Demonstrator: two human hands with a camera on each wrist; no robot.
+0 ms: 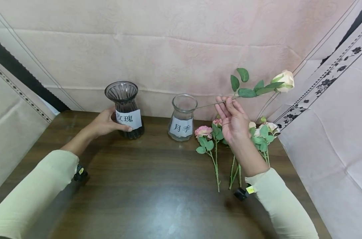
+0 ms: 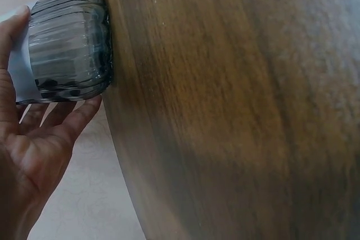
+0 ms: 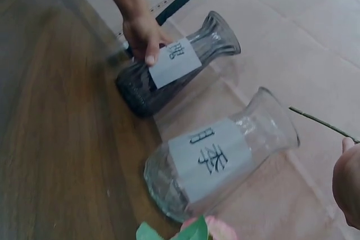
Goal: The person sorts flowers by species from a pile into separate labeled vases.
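Your right hand (image 1: 234,119) pinches a cream rose (image 1: 285,82) by its green stem (image 1: 211,105), thumb against fingers, up above the far edge of the tabletop (image 1: 133,186), toward its far right corner. The rose's long axis runs nearly along that edge: bloom out to your right, bare stem end pointing left and slightly down. In the head view that end overlaps the rim of the clear glass vase (image 1: 182,113), labelled 月季; the right wrist view shows it apart from the mouth, just beyond it.

Your left hand (image 1: 107,122) grips the dark ribbed glass vase (image 1: 127,104), labelled 玫瑰, thumb across the front of its paper label (image 1: 133,119) and fingers behind. That vase stands upright near the far left corner, base at the tabletop in the left wrist view. So its mouth lies further left along the line of the stem, past the clear vase, which stands between your hands and is nearer the right one.

Below your right hand, pink flowers (image 1: 203,131) lie just right of the clear vase, and pale flowers (image 1: 272,126) lie nearer the right edge, their stems toward you.
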